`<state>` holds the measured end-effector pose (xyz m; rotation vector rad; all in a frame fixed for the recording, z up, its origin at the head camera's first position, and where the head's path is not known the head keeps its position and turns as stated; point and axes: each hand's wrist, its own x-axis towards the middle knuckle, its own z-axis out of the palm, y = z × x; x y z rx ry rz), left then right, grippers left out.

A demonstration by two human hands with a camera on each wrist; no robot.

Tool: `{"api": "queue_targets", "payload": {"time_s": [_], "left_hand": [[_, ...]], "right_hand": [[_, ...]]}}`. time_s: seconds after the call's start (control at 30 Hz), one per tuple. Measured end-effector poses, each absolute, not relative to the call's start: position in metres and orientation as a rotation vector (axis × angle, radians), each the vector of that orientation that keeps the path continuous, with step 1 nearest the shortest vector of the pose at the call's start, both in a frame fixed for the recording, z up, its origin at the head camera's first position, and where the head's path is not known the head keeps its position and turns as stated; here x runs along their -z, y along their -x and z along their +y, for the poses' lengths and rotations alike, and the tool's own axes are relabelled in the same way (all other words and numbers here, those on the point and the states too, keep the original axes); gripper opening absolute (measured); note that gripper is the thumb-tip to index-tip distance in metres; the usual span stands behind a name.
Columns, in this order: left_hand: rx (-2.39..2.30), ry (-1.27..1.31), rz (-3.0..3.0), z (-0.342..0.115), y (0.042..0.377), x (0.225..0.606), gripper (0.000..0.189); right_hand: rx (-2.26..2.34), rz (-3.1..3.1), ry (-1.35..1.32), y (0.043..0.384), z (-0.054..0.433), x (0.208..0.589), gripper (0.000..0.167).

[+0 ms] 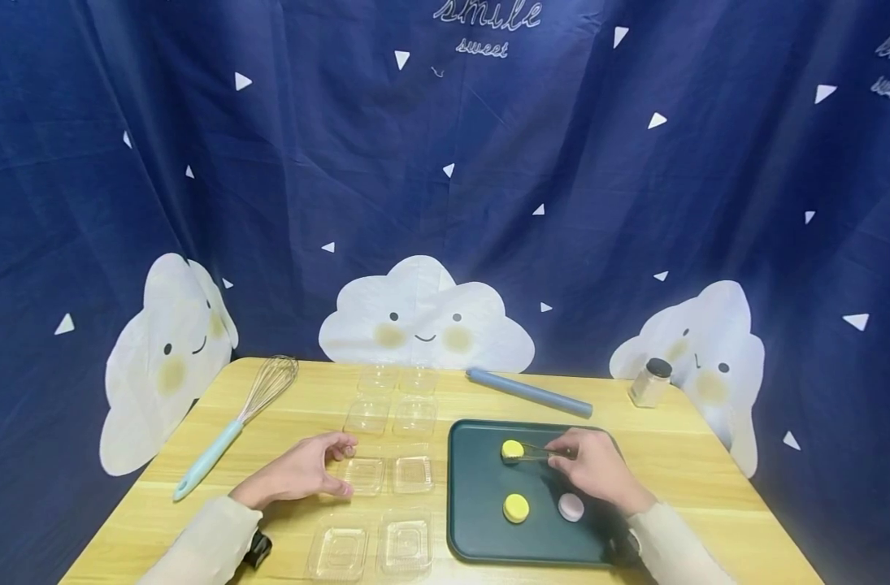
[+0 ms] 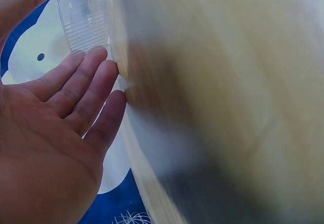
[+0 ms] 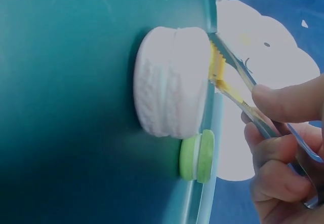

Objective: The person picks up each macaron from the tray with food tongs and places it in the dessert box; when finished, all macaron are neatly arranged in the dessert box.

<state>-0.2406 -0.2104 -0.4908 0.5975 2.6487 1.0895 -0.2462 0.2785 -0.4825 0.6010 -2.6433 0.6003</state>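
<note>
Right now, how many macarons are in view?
4, on or over the tray: one yellow macaron at the tweezers, another yellow one in front, a lilac one to its right, a green one in right wrist view only. The right hand may hide more.

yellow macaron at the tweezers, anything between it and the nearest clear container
Only the raised tray rim lies between that yellow macaron and the nearest clear container; nothing else visible stands there. The left hand is beyond that container.
</note>
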Motion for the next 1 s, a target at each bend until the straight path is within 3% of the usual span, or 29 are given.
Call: {"api": "queue_targets", "payload": {"time_s": [1.0], "left_hand": [[-1.097,-0.607,2.646,-0.213,0.242,0.493,0.08]], "right_hand": [[-1.04,-2.529,-0.077,0.249,0.279,0.453,0.019]]}}
